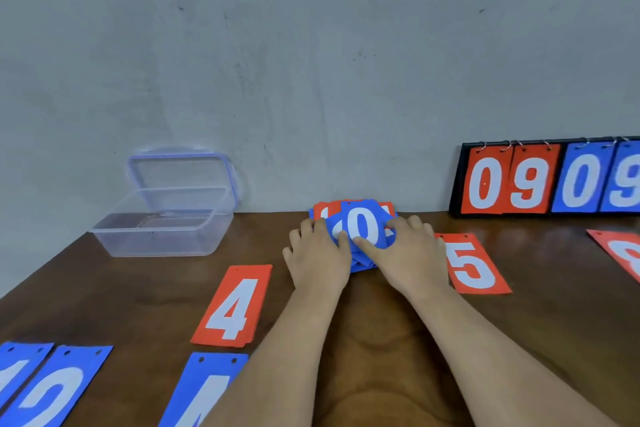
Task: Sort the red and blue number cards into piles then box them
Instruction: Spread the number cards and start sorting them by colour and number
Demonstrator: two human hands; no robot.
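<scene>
Together the left hand [317,253] and right hand [412,250] grip the mixed card pile [362,222], hiding its lower cards.

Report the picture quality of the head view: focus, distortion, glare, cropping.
Head view: soft all over, the left hand and right hand gripping the card pile slightly smeared; wide-angle bending tilts the scoreboard; faint sheen on the table at right; blue cards bottom left and a red card at right are cropped.
</scene>
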